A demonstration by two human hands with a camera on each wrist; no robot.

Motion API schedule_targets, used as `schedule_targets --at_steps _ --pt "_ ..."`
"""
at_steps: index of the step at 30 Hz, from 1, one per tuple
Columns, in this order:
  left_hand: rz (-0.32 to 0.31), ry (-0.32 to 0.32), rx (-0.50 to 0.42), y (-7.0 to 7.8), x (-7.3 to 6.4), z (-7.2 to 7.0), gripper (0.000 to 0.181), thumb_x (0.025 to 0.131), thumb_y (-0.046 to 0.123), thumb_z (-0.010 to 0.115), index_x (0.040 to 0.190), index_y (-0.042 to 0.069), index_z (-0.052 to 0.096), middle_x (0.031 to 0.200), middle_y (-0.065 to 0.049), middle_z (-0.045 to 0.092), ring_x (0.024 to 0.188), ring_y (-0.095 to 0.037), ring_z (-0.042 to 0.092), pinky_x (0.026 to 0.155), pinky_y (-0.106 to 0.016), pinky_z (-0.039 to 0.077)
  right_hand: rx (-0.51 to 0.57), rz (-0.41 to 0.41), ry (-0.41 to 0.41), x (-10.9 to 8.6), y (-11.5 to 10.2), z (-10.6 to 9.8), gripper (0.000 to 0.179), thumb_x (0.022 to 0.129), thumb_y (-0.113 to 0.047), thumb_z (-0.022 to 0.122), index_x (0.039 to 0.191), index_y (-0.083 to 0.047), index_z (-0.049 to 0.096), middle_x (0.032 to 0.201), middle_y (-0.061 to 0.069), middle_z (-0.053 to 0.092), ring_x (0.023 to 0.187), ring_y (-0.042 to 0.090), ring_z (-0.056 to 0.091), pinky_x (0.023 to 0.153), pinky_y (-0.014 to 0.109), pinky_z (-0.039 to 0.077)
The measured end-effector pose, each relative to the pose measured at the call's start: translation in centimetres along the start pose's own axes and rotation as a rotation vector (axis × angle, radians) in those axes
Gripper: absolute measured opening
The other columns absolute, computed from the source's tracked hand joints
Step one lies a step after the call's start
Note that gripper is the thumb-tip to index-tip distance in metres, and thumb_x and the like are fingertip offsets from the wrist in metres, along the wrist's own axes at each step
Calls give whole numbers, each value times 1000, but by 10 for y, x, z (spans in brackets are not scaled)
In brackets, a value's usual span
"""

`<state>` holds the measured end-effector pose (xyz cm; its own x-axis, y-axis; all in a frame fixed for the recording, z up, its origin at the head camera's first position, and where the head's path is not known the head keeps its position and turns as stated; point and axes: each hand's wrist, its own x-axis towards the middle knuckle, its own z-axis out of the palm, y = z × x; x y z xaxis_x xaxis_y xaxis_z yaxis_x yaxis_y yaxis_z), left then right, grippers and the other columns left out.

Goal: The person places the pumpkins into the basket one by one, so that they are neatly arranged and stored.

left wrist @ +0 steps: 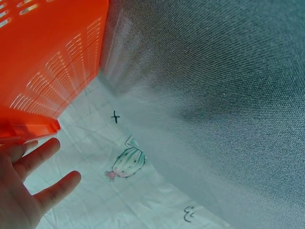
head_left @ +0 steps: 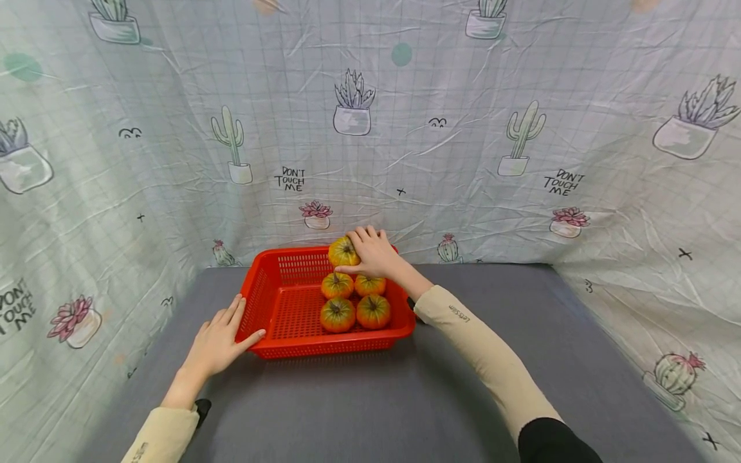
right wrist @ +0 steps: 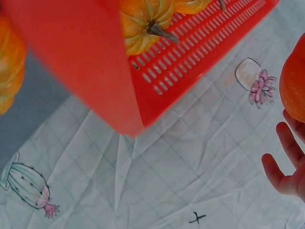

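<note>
Over the back right of a red plastic basket (head_left: 324, 345), my right hand (head_left: 376, 254) grips a small yellow-orange pumpkin (head_left: 343, 251), thumb below and fingers over its far side. In the right wrist view the held pumpkin (right wrist: 294, 86) is cut off by the right edge. Several similar pumpkins, such as one at the front (head_left: 338, 314), sit in the basket's right half, one partly hidden under the hand. My left hand (head_left: 217, 337) rests with straight, spread fingers along the basket's left rim, thumb at the front corner. The left wrist view shows its fingertips beside the basket (left wrist: 52, 62).
The basket stands on a grey table (head_left: 324, 405), towards its back edge. Behind and at both sides hangs a pale cloth (head_left: 405, 154) printed with potted cacti. Another pumpkin (right wrist: 9, 67) appears at the left edge of the right wrist view, beyond the basket wall.
</note>
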<state>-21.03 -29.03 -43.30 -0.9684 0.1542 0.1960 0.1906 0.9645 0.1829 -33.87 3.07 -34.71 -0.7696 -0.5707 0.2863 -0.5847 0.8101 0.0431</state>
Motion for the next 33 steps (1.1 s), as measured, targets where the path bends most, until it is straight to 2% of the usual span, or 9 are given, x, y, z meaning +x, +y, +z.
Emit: schedule_targets --at_steps 12,18,21,26,33 --pt "-4 -16 7 0 1 -2 89 82 63 41 142 1 18 146 -19 22 122 -37 31 90 -61 31 -13 19 -65 31 -9 30 80 67 -74 51 118 -13 43 116 5 47 105 23 40 81 41 33" --pt "-5 -18 2 1 0 -2 88 82 61 44 141 1 19 146 -19 22 122 -37 31 90 -61 31 28 86 -129 42 -22 47 82 71 -73 47 127 -13 38 128 5 43 119 26 36 94 48 32" --pt "-4 -19 4 1 0 -3 87 82 59 44 141 1 19 146 -19 22 122 -37 31 90 -61 30 34 106 -140 47 -29 53 81 74 -72 44 129 -13 36 130 5 42 121 26 36 97 50 31" --pt "-1 -13 4 2 0 -3 87 82 59 44 142 1 18 146 -19 22 123 -37 30 91 -62 29 25 97 -171 52 -40 62 79 77 -70 41 133 -15 33 134 4 39 121 26 35 98 51 31" --pt "-5 -17 14 1 -1 -2 86 82 57 46 142 1 18 146 -20 22 123 -38 31 91 -62 29 68 73 -236 52 -54 77 80 74 -69 46 139 -25 27 136 6 34 126 28 29 100 54 28"
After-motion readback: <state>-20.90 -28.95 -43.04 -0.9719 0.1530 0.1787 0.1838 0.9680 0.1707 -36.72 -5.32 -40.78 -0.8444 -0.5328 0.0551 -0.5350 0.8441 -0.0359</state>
